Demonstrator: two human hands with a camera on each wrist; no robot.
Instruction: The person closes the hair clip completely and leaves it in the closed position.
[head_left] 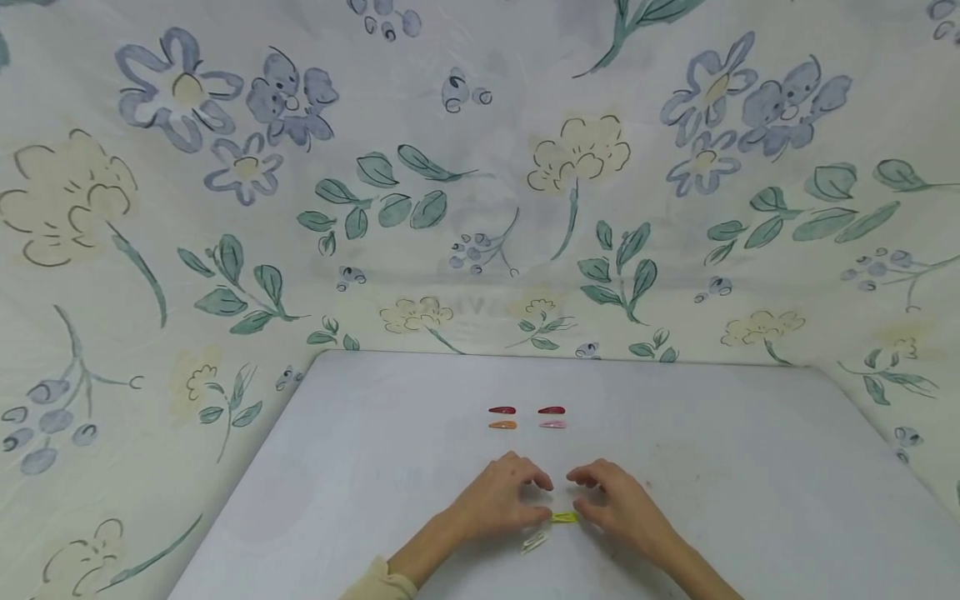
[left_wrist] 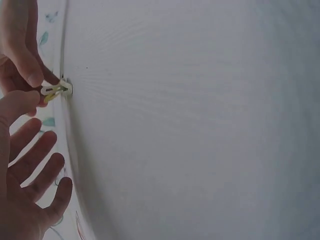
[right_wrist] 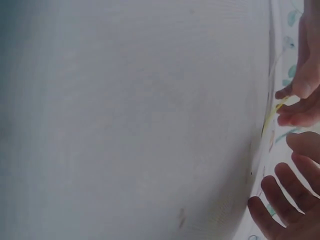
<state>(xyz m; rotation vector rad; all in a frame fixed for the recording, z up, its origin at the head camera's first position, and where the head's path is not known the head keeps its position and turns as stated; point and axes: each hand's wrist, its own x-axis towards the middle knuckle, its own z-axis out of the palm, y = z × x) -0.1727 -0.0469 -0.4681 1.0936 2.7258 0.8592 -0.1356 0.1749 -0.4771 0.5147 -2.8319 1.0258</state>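
A yellow snap hair clip (head_left: 565,517) lies on the white table between my two hands. My left hand (head_left: 498,497) has its thumb tip at the clip's left end, fingers bent loosely with a gap to the thumb. At the right end is the thumb of my right hand (head_left: 618,504), its fingers likewise apart from the thumb. A whitish hair clip (head_left: 534,542) lies slanted just below the left thumb. Spread fingers (left_wrist: 37,165) of the left hand show in the left wrist view, with the whitish clip (left_wrist: 52,90) beyond the thumb.
Farther back, two red hair clips (head_left: 503,410) form a row, with an orange clip (head_left: 503,425) and a pink clip (head_left: 553,425) in front of them. The white tabletop (head_left: 375,450) ends at a flower-patterned cloth (head_left: 517,250) behind and at both sides.
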